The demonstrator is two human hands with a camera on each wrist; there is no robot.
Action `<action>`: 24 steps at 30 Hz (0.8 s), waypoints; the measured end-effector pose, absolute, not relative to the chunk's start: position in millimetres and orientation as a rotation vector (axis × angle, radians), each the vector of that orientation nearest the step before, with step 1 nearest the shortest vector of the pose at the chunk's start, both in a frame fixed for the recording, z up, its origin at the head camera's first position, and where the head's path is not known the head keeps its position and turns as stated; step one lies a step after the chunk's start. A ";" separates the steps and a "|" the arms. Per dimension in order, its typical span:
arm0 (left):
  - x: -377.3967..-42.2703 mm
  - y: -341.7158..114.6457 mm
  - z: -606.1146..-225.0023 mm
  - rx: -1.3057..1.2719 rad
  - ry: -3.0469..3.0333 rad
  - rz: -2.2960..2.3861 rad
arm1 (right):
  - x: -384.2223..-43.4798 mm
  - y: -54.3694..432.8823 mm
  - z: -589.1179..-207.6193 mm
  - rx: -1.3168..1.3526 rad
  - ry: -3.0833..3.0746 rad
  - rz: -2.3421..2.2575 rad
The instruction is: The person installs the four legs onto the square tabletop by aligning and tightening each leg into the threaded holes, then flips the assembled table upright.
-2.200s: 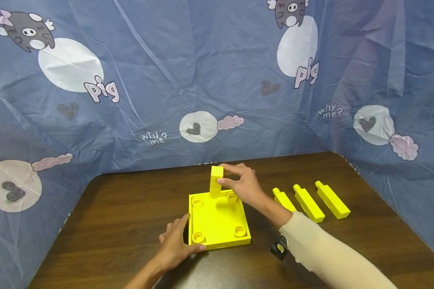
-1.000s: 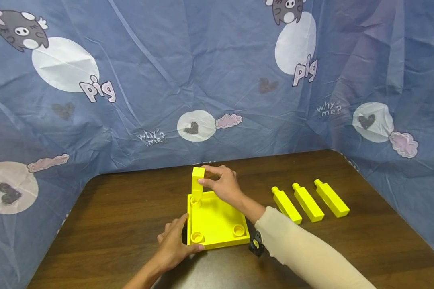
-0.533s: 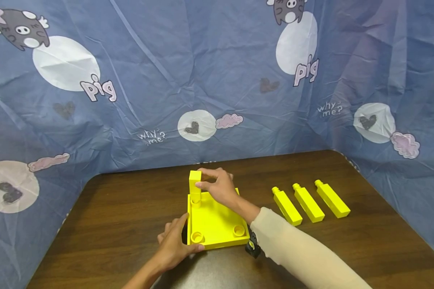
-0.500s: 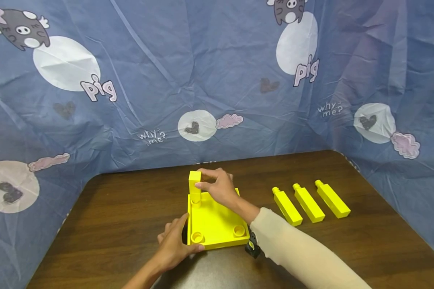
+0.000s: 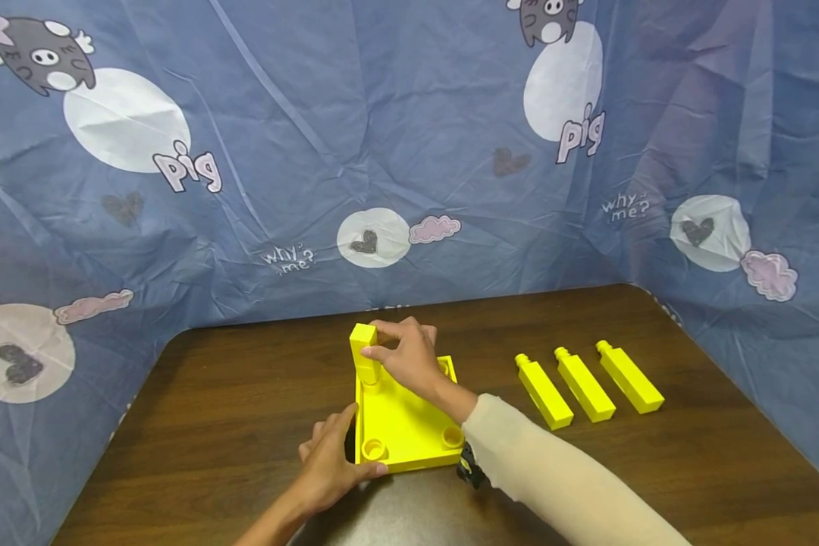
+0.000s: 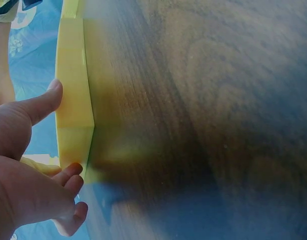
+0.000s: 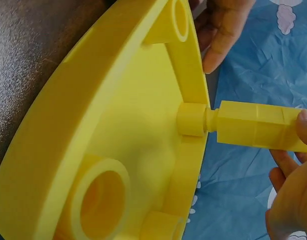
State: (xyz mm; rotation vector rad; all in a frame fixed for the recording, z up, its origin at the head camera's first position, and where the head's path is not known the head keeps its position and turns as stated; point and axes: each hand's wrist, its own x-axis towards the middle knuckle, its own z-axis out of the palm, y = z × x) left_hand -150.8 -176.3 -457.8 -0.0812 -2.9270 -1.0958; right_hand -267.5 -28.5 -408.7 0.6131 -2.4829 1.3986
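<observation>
A yellow square table top (image 5: 409, 428) lies underside up on the table, with a raised rim and round sockets at its corners. My left hand (image 5: 331, 459) grips its near left corner, thumb on the front side and fingers around the left side. Between thumb and fingers, my right hand (image 5: 409, 356) pinches the upper end of a yellow table leg (image 5: 365, 355). This leg stands at the far left socket, leaning slightly left. In the right wrist view, the narrow neck of the leg (image 7: 243, 124) meets the socket (image 7: 191, 120), its tip hidden inside.
Right of the table top, three more yellow legs (image 5: 584, 385) lie side by side, threaded ends pointing away. The brown wooden table (image 5: 232, 409) is bordered behind and at the sides by a blue printed cloth (image 5: 300, 136). My right forearm crosses the table top's right side.
My right hand has carried the leg left from between the far sockets to the far left one and lowered it there; the leg now leans slightly. My left hand keeps its place.
</observation>
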 end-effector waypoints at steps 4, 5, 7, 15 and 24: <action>-150.8 -175.6 -457.0 -0.077 -2.935 -1.103 | -266.6 -31.4 -411.3 0.606 -2.437 1.246; -150.8 -175.5 -457.0 -0.075 -2.936 -1.101 | -266.2 -32.2 -411.7 0.614 -2.419 1.206; -150.8 -175.3 -456.9 -0.072 -2.938 -1.098 | -265.8 -33.5 -412.4 0.639 -2.393 1.117; -150.8 -175.8 -456.4 -0.062 -2.949 -1.106 | -264.2 -32.4 -405.1 0.798 -2.509 0.773; -149.8 -175.2 -455.3 -0.068 -2.958 -1.117 | -271.1 -24.9 -395.7 0.863 -2.603 0.959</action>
